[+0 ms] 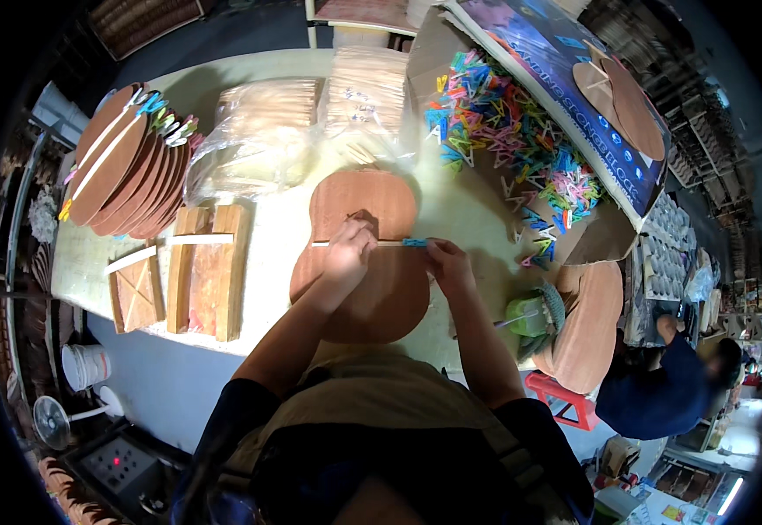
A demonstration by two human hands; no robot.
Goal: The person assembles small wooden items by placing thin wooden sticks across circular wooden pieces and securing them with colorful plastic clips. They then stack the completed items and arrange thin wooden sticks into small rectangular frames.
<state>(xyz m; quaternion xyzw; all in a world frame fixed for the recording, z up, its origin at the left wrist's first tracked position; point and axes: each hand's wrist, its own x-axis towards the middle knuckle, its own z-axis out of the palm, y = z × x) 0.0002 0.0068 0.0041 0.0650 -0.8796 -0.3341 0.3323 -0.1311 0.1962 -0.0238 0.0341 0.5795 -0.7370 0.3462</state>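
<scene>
In front of me lies a thin brown wooden plate (pixel 381 302) shaped like a small guitar body. A pale narrow wood strip (pixel 390 244) crosses its waist. My left hand (pixel 349 252) rests over the strip near the middle, fingers bent and closed onto it. At the plate's right edge, a blue clothespin (pixel 413 242) sits on the strip's end. The fingers of my right hand (pixel 448 263) pinch the outer end of that clothespin. Part of the strip is hidden beneath my left hand.
A cardboard box holds many coloured clothespins (pixel 521 131). Clipped wooden plates (pixel 127 166) stand at far left, near wooden blocks (pixel 209 276). Bundled pale strips (pixel 366 87) lie at the back. A green cup (pixel 525 317) and brown plates (pixel 587 324) are at right, beyond them another person (pixel 661 389).
</scene>
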